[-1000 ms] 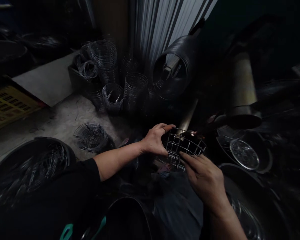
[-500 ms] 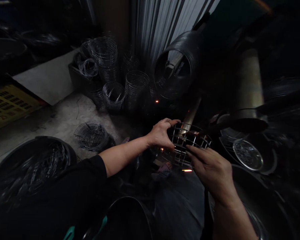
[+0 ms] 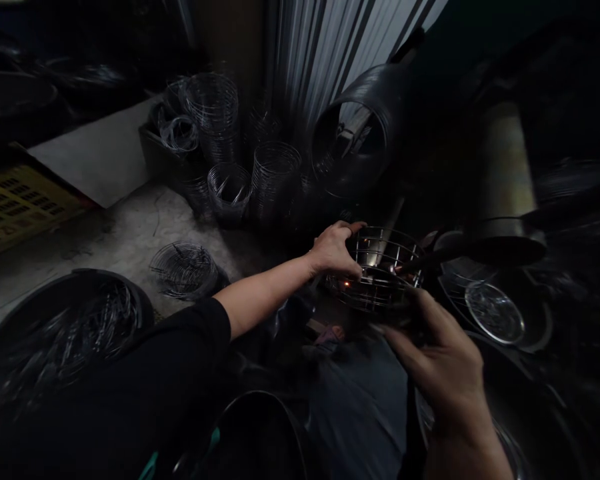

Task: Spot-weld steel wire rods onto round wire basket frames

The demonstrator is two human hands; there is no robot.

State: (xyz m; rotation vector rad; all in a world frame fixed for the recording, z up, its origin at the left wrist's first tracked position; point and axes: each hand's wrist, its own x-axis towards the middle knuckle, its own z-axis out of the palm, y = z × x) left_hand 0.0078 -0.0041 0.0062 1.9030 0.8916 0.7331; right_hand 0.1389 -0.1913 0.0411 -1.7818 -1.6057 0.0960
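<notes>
My left hand (image 3: 336,251) is closed on the left side of a round wire basket (image 3: 380,300), thumb and fingers gripping its wires. The basket surrounds the tip of a dark metal arm (image 3: 433,258) and a pale rod (image 3: 393,220) that reaches in from behind. A small orange glow shows by the basket's left side. Close to the basket's near right side, my right hand (image 3: 447,360) has thumb and fingers apart. I see nothing held in it, though the gap between its fingers is dark.
Stacks of wire rings (image 3: 277,177) stand at the back, beside a large coil of wire (image 3: 350,143). On the left are a loose ring stack (image 3: 185,270), a tub of wire pieces (image 3: 80,333) and a yellow crate (image 3: 20,200). A thick cylinder (image 3: 510,160) stands at right.
The basket has shifted slightly up and tilted, with my left hand moving along right and up. My right hand has drawn back from the wires and spread. The bright spark streak below has disappeared.
</notes>
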